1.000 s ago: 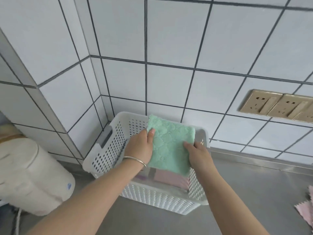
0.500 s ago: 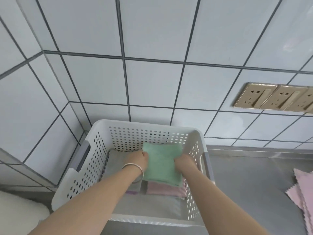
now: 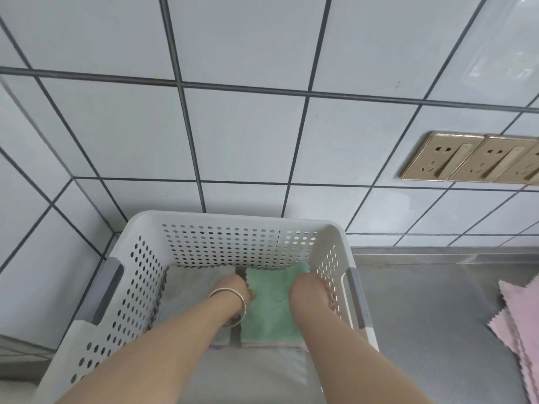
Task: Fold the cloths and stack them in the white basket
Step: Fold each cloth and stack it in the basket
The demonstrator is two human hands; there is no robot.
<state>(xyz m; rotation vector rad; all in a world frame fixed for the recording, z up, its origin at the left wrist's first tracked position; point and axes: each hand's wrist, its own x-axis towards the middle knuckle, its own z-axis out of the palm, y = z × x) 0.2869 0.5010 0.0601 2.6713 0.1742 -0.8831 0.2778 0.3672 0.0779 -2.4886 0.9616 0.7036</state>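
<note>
- Two hands lower a folded green cloth (image 3: 269,304) into the right half of the white basket (image 3: 221,221), where it lies flat on a pink cloth (image 3: 271,344) whose edge peeks out at the near side.
- Soft and light, the cloth looks likely to sag or unfold if lifted by one corner; the safest hold is judged to be at its two opposite side edges, where the hands now are.
- Its long axis runs from the person toward the tiled wall (image 3: 248,141), the zigzag-cut edges at the far and left sides.
- At the cloth's left edge, the left hand (image 3: 237,288), a bangle (image 3: 232,304) on its wrist, has fingers bent down; whether they pinch the fabric cannot be told.
- At the right edge, between cloth and basket wall, the right hand (image 3: 306,287) reaches down, its fingers hidden, so its hold cannot be told either.
- Beside the green cloth lies a folded grey cloth (image 3: 189,290); more pink cloths (image 3: 522,322) wait on the steel counter (image 3: 431,316), below gold wall sockets (image 3: 472,157).
</note>
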